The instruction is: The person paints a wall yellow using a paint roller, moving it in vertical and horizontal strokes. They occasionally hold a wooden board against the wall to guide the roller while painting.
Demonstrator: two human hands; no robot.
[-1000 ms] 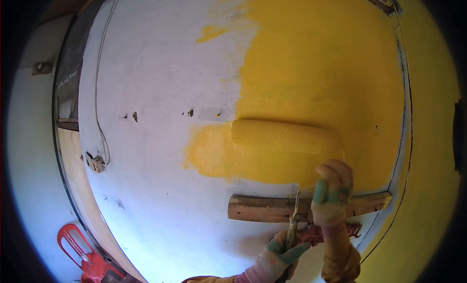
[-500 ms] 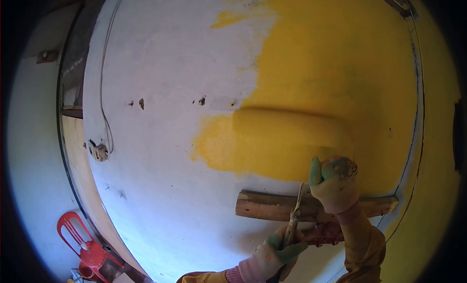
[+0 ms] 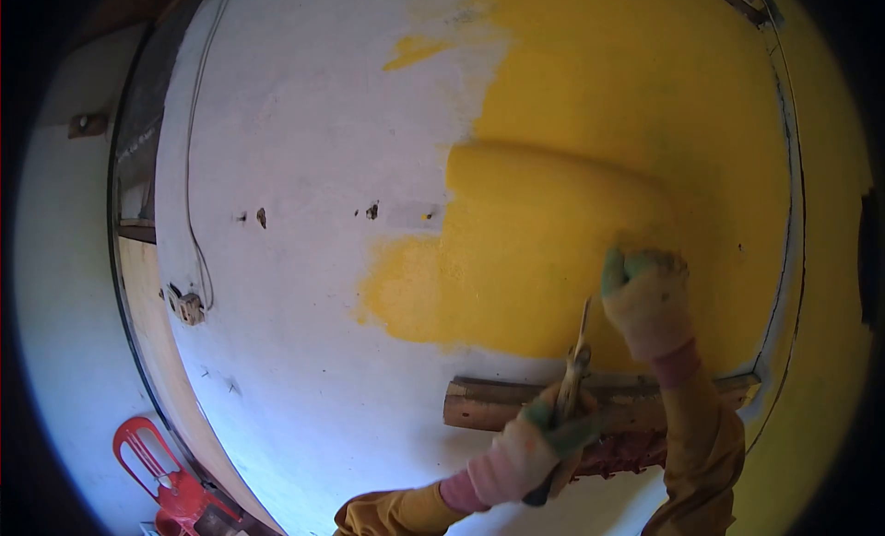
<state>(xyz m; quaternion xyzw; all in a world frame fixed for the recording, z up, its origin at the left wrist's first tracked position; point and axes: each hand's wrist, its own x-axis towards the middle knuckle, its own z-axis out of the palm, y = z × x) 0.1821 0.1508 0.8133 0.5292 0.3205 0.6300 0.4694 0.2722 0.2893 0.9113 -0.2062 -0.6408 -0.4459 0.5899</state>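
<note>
My left hand (image 3: pixel 530 448), in a stained pink-and-green glove, is wrapped round a paint-stained tool (image 3: pixel 571 384) whose thin pale tip points up. Higher and to its right, my gloved right hand (image 3: pixel 648 301) is closed in front of the yellow painted area (image 3: pixel 553 223); anything inside its fingers is hidden. Unpainted whitish wall (image 3: pixel 304 140) lies left of the yellow, with an uneven edge between them. Behind the tool and both forearms, a wooden board (image 3: pixel 493 405) runs across the wall below the yellow.
A cable (image 3: pixel 192 167) hangs to a socket box (image 3: pixel 189 308) on the left. Small holes (image 3: pixel 371 210) mark the whitish wall. A red plastic chair (image 3: pixel 184 494) is at the lower left. Dark red material (image 3: pixel 622 454) shows under the board.
My right hand has moved up across the yellow area, still closed. My left hand and its tool have risen slightly. The camera view has shifted a little, and the shadow on the wall is higher.
</note>
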